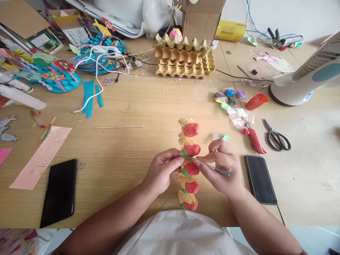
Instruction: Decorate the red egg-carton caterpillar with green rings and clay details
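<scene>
A strip of egg carton cups (186, 197) stretches away from my body in the middle of the table. Each cup carries a patch of red clay (191, 130), and most also have a small green clay piece (185, 172) at the left edge. My left hand (162, 170) pinches the strip's left side near its middle, thumb on top. Between the thumb and fingers of my right hand (224, 168) is a thin blue stick tool (218, 170). Its tip reaches the green clay on the second cup from the far end.
Phones lie left (58, 193) and right (260, 180) of my arms. Scissors (276, 135), a red-handled cutter (256, 140), bagged clay (229, 92) and a red cup (256, 101) sit at right. Egg cartons (180, 69) stand at the back. A thin stick (119, 127) lies left.
</scene>
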The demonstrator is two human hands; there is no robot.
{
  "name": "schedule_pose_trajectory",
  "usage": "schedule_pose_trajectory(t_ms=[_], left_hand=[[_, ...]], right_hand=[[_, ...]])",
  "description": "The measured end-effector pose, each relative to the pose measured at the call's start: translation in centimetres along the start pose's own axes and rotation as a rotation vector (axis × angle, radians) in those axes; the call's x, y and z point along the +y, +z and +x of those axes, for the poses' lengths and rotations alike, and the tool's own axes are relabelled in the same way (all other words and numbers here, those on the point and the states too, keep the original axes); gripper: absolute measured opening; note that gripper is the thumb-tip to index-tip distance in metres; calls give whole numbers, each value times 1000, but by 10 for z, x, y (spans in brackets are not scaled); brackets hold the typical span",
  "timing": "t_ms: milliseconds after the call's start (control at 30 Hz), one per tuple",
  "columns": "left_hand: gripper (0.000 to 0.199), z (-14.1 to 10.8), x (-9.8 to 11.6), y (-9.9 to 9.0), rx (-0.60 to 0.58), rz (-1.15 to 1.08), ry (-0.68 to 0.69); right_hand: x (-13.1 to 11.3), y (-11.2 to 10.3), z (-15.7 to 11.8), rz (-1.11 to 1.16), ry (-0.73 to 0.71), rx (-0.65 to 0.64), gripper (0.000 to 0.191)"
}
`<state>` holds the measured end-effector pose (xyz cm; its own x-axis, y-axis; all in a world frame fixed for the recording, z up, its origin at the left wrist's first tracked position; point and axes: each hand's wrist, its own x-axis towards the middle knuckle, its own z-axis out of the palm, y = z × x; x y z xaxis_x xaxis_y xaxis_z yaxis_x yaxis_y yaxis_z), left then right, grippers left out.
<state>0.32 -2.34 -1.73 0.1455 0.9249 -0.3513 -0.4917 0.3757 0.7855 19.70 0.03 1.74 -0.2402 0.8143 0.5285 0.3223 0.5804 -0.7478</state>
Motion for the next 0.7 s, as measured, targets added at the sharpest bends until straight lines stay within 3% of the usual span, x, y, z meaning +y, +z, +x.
schedule_pose_trajectory(t_ms=[700], left_hand=[[12, -2, -4, -2, -53, 98, 117]], right_hand=[[-1, 3, -1, 22, -2, 7, 17]])
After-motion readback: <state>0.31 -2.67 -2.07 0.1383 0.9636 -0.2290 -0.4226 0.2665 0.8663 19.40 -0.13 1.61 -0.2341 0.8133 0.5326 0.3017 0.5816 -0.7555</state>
